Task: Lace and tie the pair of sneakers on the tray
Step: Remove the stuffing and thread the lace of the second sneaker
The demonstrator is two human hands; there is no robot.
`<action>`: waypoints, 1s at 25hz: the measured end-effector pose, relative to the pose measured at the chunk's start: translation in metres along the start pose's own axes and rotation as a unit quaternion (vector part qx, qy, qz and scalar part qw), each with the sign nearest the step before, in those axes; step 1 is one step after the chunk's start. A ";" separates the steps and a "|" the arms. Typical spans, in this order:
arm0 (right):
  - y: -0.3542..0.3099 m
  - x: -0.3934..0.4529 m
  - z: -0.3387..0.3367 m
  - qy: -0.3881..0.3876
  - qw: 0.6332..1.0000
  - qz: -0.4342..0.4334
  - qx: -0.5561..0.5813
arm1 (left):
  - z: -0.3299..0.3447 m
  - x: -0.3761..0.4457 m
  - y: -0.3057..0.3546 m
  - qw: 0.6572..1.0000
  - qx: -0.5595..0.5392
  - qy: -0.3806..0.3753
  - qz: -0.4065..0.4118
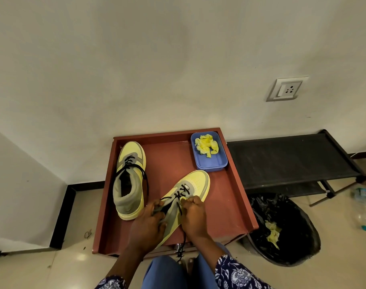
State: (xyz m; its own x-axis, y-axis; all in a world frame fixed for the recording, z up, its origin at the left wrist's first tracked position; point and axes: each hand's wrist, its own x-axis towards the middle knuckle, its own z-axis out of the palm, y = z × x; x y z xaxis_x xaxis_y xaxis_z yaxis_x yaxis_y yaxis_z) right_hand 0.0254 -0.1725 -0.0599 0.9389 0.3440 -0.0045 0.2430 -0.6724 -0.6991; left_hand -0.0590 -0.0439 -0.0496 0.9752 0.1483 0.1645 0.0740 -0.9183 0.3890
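Observation:
Two yellow and grey sneakers lie on a reddish-brown tray [236, 197]. The left sneaker [129, 180] stands at the tray's left side, toe towards the wall, its black lace threaded through the lower eyelets with loose ends hanging down its right side. The right sneaker [190, 190] lies angled in the tray's middle. My left hand [148, 220] grips its grey collar and tongue. My right hand [193, 213] pinches the black lace [181, 197] at the right eyelets. A loose lace end hangs over the tray's front edge.
A blue plastic box [215, 161] with crumpled yellow paper sits in the tray's far right corner. A black low rack [290, 161] stands to the right by the wall. A black-lined bin [290, 232] with yellow scraps stands on the floor beside the tray. A plastic bottle [365, 209] lies far right.

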 end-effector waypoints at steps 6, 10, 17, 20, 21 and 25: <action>-0.003 -0.022 0.004 0.040 0.994 0.009 0.102 | -0.004 0.001 0.003 1.000 0.016 0.004 0.008; 0.009 -0.023 -0.004 -0.015 0.996 -0.012 0.089 | -0.001 0.001 0.002 1.000 0.011 0.016 0.018; 0.029 0.013 -0.014 0.066 0.994 0.056 0.063 | -0.002 -0.001 0.002 1.000 0.009 0.009 0.012; 0.026 0.033 -0.024 0.074 0.989 0.075 0.106 | 0.000 -0.002 -0.002 1.000 0.008 0.008 0.008; 0.027 0.041 -0.027 0.052 0.986 0.090 0.129 | 0.001 -0.002 -0.003 1.000 0.007 0.008 0.007; 0.025 0.047 -0.033 0.009 0.996 0.064 0.055 | 0.000 -0.001 -0.002 1.000 0.006 0.009 0.005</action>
State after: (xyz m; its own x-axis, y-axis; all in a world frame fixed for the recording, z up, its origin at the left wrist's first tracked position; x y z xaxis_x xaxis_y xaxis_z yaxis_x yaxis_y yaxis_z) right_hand 0.0835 -0.1944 -0.0540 0.9653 0.2464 -0.0866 0.0929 -0.6340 -0.7677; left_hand -0.0605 -0.0423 -0.0511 0.9718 0.1462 0.1852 0.0674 -0.9242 0.3760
